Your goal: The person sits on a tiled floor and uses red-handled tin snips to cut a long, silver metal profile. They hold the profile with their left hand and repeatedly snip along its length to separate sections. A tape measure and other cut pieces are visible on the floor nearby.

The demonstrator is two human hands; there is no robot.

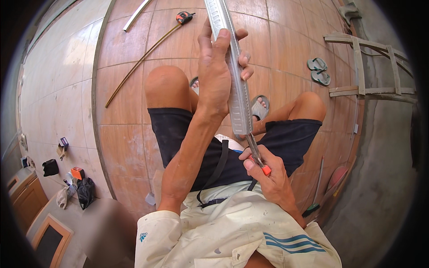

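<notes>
My left hand is wrapped round a long, ribbed metal channel, thumb on top and fingers curled over its right side. The channel slants from the top edge of the view down to my lap. At its lower end, the metal jaws of a pair of tin snips meet the channel's edge. My right hand is closed round the snips' red handles, partly hidden by my fingers. Whether the jaws are apart or together is too small to tell.
On the tiled floor lies a tape measure with its yellow blade pulled out. A white strip is beyond it. To the right are flip-flops, a wooden ladder and a green-headed brush. Black bags sit left.
</notes>
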